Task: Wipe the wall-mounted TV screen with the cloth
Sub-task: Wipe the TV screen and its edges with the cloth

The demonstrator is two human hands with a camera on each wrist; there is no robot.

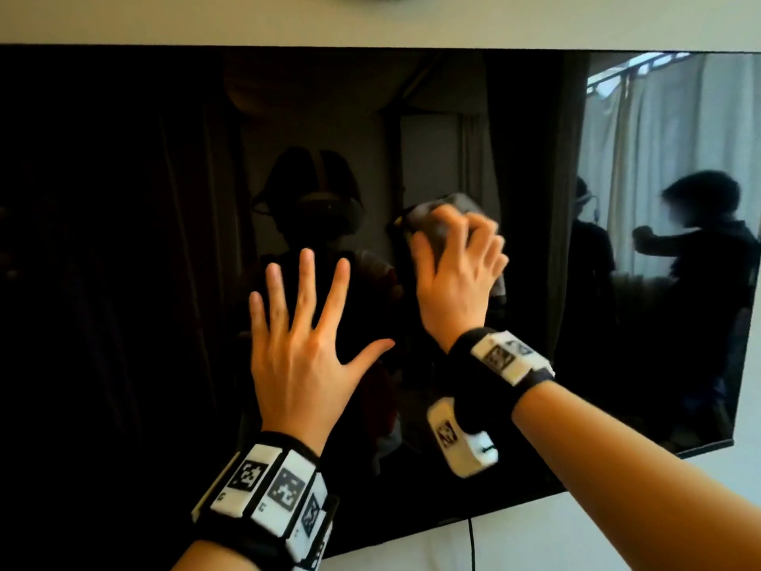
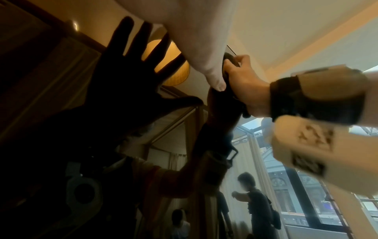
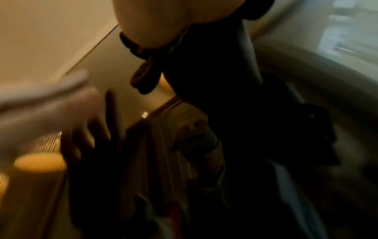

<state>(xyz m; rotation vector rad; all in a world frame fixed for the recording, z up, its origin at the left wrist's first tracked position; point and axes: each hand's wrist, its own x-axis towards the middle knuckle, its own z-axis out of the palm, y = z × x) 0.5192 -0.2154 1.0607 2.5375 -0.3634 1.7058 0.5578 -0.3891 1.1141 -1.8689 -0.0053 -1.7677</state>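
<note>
The black wall-mounted TV screen (image 1: 123,199) fills most of the head view and mirrors the room. My right hand (image 1: 457,274) grips a bunched grey cloth (image 1: 449,214) and holds it against the glass near the screen's middle. In the left wrist view the same right hand (image 2: 243,80) shows with the dark cloth (image 2: 228,59) tucked under its fingers. My left hand (image 1: 304,348) lies flat on the screen just left of it, fingers straight and spread wide. The right wrist view is blurred; a dark fold of cloth (image 3: 143,77) hangs below my palm.
The TV's top edge meets the pale wall (image 1: 370,22), and its lower right corner (image 1: 733,440) ends against wall too. A black cable (image 1: 471,541) hangs under the bottom edge. Reflected in the glass are curtains, a bright window and a standing person (image 1: 708,257).
</note>
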